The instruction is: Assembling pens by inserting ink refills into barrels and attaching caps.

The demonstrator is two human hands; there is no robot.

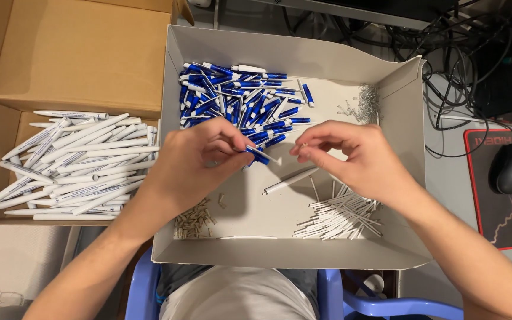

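Head camera is looking straight down at two bare hands working over a shallow grey cardboard tray (176, 148) that is resting on the person's lap. Left hand (194, 160) is pinching a blue-and-white pen part (262, 155) between thumb and fingers, its white tip pointing right. Right hand (351, 154) is closing its thumb and forefinger on something very small, too tiny to identify, and is holding it just beside that tip. Both hands are hovering above the middle of the tray.

Behind the hands, a heap of blue pen parts (238, 98) is lying at the far side, with a small cluster of metal springs (365, 104) near the far right corner. One white pen barrel (288, 181) is lying loose below the hands. White ink refills (339, 216) are piling up at the near right, and small pale tips (194, 220) at the near left. A brown carton of finished white pens (72, 166) is sitting to the left; a computer mouse (509, 169) is sitting on a mat to the right.

Risk, as a judgement: the tiny piece looks easy to drop into the clutter below, since only fingertips are gripping it. The tray is balancing on the lap, so a knee shift could be spilling the sorted piles together.
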